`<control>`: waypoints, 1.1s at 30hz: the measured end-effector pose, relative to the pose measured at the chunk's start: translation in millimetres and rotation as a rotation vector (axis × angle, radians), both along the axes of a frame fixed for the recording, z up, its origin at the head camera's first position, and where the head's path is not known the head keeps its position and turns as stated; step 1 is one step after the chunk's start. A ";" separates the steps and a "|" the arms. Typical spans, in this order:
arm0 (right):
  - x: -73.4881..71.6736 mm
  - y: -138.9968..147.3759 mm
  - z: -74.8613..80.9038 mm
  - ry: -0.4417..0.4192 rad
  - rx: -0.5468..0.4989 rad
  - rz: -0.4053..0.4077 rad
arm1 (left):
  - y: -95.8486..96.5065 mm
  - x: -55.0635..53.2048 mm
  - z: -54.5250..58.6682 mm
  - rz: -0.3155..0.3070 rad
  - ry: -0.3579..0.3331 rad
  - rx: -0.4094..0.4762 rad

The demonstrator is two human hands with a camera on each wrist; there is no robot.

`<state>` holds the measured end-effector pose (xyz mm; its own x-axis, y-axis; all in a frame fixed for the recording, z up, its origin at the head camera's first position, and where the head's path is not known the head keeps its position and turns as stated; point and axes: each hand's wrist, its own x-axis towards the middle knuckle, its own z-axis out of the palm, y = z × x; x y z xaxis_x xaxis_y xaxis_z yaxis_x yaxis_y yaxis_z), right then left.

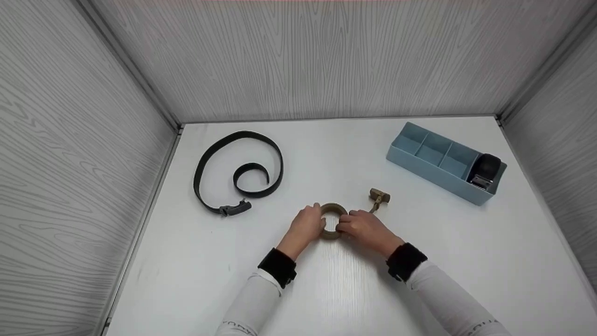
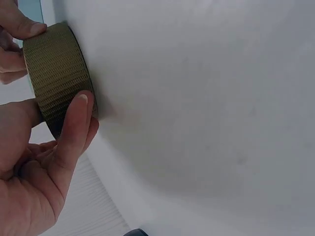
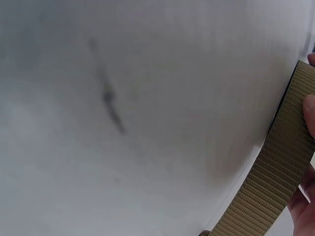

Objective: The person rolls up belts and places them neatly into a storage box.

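A khaki woven webbing belt point(image 1: 332, 207) is wound into a ring in front of me, its tail running right to a tan buckle point(image 1: 380, 196). My left hand point(image 1: 308, 224) grips the coil's left side, with fingers curled around the band in the left wrist view. On the coil's right side, my right hand point(image 1: 366, 228) pinches the band near where the tail leaves it. The ribbed outer face of the roll point(image 2: 56, 69) shows close up in the left wrist view. In the right wrist view, the tail strap point(image 3: 266, 182) crosses the lower right.
At the left lies a loosely curled black belt point(image 1: 200, 168) with a dark buckle point(image 1: 235, 208). A blue divided box point(image 1: 419, 172) stands at the back right, a rolled black belt point(image 1: 485, 169) in its right compartment. Grey panels point(image 1: 298, 60) wall the white table point(image 1: 326, 158).
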<state>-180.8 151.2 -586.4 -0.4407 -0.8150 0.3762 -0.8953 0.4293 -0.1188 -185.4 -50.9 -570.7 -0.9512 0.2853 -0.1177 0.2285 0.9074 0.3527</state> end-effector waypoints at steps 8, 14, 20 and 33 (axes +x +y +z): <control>-2.7 7.4 2.4 -0.076 -0.052 0.001 | 3.3 1.5 0.6 -0.002 0.028 -0.049; -5.3 6.6 2.9 -0.074 -0.067 0.028 | 4.6 2.3 1.7 -0.003 0.063 -0.057; -5.3 4.4 5.1 -0.038 -0.035 -0.004 | 7.6 2.2 11.1 0.029 -0.049 0.016; -5.8 12.4 4.6 -0.059 -0.025 -0.051 | 8.8 0.3 12.0 -0.050 -0.025 -0.025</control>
